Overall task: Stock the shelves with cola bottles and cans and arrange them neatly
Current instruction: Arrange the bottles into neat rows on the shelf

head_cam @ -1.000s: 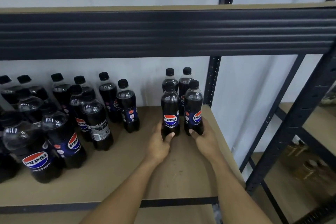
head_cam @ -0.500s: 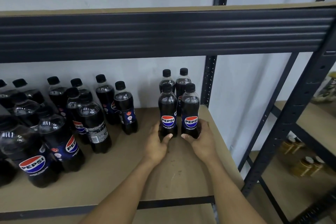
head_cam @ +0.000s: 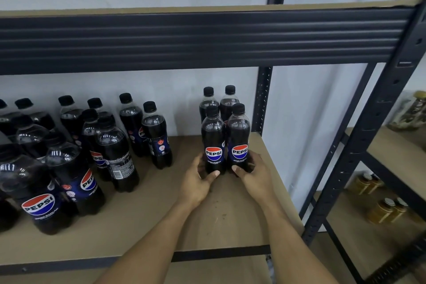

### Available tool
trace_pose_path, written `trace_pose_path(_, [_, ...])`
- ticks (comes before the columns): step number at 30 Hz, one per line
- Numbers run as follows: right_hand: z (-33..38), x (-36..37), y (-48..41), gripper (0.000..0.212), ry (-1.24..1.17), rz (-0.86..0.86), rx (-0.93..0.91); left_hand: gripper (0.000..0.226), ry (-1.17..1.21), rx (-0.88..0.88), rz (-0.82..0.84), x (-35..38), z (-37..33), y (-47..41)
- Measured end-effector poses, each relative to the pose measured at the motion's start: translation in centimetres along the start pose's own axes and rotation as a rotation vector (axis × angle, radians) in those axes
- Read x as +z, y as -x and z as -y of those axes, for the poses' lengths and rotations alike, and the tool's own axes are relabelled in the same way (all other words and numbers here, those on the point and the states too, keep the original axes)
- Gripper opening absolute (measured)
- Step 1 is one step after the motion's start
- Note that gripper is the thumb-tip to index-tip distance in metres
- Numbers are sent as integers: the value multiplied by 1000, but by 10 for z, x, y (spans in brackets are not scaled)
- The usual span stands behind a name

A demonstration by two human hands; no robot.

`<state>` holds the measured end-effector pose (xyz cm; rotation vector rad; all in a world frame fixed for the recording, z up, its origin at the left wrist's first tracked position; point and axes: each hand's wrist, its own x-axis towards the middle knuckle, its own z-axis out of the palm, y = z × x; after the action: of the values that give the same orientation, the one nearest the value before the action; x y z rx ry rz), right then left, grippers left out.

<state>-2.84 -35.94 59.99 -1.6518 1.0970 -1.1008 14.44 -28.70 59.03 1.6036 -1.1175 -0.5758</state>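
Head view, sole view.

Item 1: left front cola bottle (head_cam: 213, 140), clear plastic, dark contents, black cap, upright at centre frame with its logo facing the camera.

Item 2: right front cola bottle (head_cam: 238, 138), same make, upright and touching item 1.

Item 3: rear pair of bottles (head_cam: 230, 97), directly behind items 1 and 2 against the white wall. Together they form a two-by-two block near the right end of the tan shelf board (head_cam: 230, 219).

Item 4: left hand (head_cam: 196, 185), curled round the base of item 1, thumb laid across its front (the other fingers are mostly hidden behind the bottle).

Item 5: right hand (head_cam: 255, 177), wrapped likewise round the base of item 2, thumb in front, fingers closed round the right side.

Item 6: loose cluster of cola bottles (head_cam: 115, 152), left half of frame, unevenly spaced, labels turned various ways.

Item 7: dark ribbed steel beam (head_cam: 207, 39), across the upper frame.

Item 8: amber jars (head_cam: 387, 210), lower right, on a neighbouring rack.

Step in hand, by judgement: squaring the front pair against the rear pair.

Next move would call for letting go without tipping either bottle, then fetching from item 6 to extend the rows leftward, labels forward.
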Motion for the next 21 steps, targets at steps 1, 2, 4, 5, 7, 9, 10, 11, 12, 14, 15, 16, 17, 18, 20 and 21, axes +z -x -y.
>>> trace_pose_path(1, [-1,0,0,53,-1,-1,-5,74,-1,1,1,0,0,0])
trace_pose_path(2, [-1,1,0,54,-1,-1,-8,74,1,4,1,0,-1,1])
trace_pose_path(4, [-2,1,0,54,4,2,-7,73,-6,12,-10,0,-2,2])
trace_pose_path(5, [-2,2,0,54,7,0,-6,72,-14,15,-18,0,-3,3])
trace_pose_path(7, [-3,3,0,55,21,-19,-10,71,-36,25,-36,1,-6,5])
trace_pose_path(9, [-3,3,0,57,33,-38,-18,68,-50,25,-49,1,-7,6])
trace_pose_path(10, [-2,4,0,57,37,-44,-21,68,-58,25,-54,1,-8,6])
trace_pose_path(11, [-2,4,0,58,42,-47,-24,68,-66,25,-58,1,-7,6])
trace_pose_path(12, [-2,4,0,58,44,-45,-26,69,-70,26,-64,1,-8,7])
trace_pose_path(14, [-2,3,-1,59,49,-40,-25,70,-78,29,-81,1,-7,7])
trace_pose_path(15, [-2,3,-1,59,51,-36,-25,70,-82,28,-85,1,-7,8])
trace_pose_path(16, [-2,2,-1,59,55,-33,-25,69,-88,27,-88,1,-8,8])
trace_pose_path(17, [-3,2,-1,59,59,-33,-24,68,-95,28,-91,1,-8,8])
trace_pose_path(18, [-3,1,-1,59,61,-32,-24,68,-99,29,-94,1,-9,9])
trace_pose_path(20, [-2,1,-1,60,64,-34,-26,67,-100,34,-99,1,-10,9])
trace_pose_path(21, [-2,1,-1,60,62,-33,-26,67,-101,35,-100,1,-10,9])
